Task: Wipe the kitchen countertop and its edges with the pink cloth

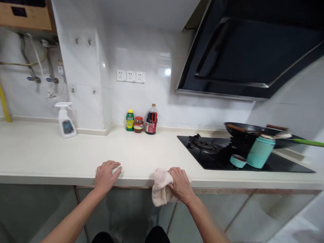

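Note:
My right hand (180, 184) is closed on a pale pinkish cloth (160, 189) at the front edge of the white countertop (88, 152). Part of the cloth hangs over that edge, in front of the cabinet doors. To the left, my left hand (107, 173) rests at the same edge, its fingers bent and the thumb apart from the forefinger. Something white shows between thumb and forefinger; I cannot tell whether it is bare countertop.
Against the back wall stand a green bottle (130, 120), a red-lidded jar (138, 125) and a dark sauce bottle (151, 121). A white spray bottle (66, 121) is further left. On the black stove (220, 155) are a wok (243, 135), a teal canister (260, 153) and its apparent lid (238, 161), below the range hood (240, 50).

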Demonstrator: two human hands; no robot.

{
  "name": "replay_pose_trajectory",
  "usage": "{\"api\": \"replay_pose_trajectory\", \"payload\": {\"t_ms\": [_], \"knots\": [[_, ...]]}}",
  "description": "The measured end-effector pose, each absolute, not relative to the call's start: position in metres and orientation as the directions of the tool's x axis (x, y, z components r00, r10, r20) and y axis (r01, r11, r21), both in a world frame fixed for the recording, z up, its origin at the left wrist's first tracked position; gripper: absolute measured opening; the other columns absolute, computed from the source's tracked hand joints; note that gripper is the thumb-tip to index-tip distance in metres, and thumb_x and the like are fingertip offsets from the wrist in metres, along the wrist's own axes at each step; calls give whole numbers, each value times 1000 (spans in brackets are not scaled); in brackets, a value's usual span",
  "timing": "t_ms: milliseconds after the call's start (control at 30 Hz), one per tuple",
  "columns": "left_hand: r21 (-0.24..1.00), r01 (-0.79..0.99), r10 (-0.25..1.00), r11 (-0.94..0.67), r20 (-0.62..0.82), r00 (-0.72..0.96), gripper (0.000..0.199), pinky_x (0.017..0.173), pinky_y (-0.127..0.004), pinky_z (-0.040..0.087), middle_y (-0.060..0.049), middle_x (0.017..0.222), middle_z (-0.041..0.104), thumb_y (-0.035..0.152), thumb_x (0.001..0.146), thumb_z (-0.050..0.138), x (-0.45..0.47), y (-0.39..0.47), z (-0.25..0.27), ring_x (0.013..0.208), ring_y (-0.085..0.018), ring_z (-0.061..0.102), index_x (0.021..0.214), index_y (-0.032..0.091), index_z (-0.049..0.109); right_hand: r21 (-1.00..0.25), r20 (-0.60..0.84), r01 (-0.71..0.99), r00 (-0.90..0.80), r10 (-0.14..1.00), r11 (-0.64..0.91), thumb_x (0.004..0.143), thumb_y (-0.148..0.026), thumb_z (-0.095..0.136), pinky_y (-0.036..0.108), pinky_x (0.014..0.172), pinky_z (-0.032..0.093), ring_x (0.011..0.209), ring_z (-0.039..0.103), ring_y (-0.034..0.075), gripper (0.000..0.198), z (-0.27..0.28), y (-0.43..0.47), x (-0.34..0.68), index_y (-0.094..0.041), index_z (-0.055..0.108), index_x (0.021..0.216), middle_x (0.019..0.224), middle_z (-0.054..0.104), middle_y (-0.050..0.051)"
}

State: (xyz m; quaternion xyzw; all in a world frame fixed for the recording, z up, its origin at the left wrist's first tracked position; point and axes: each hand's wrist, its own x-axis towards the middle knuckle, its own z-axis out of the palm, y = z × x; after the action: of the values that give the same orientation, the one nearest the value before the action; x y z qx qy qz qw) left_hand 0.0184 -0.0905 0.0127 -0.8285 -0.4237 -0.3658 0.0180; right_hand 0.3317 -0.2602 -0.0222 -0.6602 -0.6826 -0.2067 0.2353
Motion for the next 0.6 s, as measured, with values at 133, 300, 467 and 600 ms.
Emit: {"api": "replay_pose_trajectory", "payload": {"t_ms": [133, 300, 467, 600], "knots": [[283, 773, 733, -567, 601, 317, 26, 86, -38, 39, -3, 106, 74, 36, 90, 47, 26, -86, 15, 105, -26, 61, 94, 26, 70, -83, 600, 994, 101, 793, -64, 102, -40, 40, 35, 82, 39, 92, 50, 23, 24, -17, -260, 357, -21, 54, 96, 98, 58, 5], [207, 811, 693, -547, 655, 301, 27, 83, -37, 39, -2, 98, 74, 36, 91, 45, 30, -86, 10, 100, -25, 61, 87, 27, 70, -191, 660, 924, 370, 654, -330, 102, -38, 34, 38, 84, 42, 97, 50, 27, 33, 21, -249, 413, -16, 55, 114, 106, 57, 13], [148, 823, 651, -548, 694, 309, 28, 82, -37, 38, -2, 96, 73, 35, 92, 43, 31, -86, 5, 97, -24, 61, 85, 26, 69, -267, 605, 771, 601, 523, -577, 95, -35, 38, 59, 92, 35, 114, 43, 41, 49, 39, -263, 482, -17, 47, 139, 124, 50, 22], [127, 845, 655, -519, 695, 298, 29, 81, -38, 37, -2, 94, 73, 35, 92, 42, 36, -87, 5, 94, -25, 61, 83, 25, 68, -297, 464, 711, 691, 554, -638, 93, -49, 36, 64, 95, 34, 120, 43, 42, 59, 20, -272, 510, -19, 46, 143, 130, 49, 21]]}}
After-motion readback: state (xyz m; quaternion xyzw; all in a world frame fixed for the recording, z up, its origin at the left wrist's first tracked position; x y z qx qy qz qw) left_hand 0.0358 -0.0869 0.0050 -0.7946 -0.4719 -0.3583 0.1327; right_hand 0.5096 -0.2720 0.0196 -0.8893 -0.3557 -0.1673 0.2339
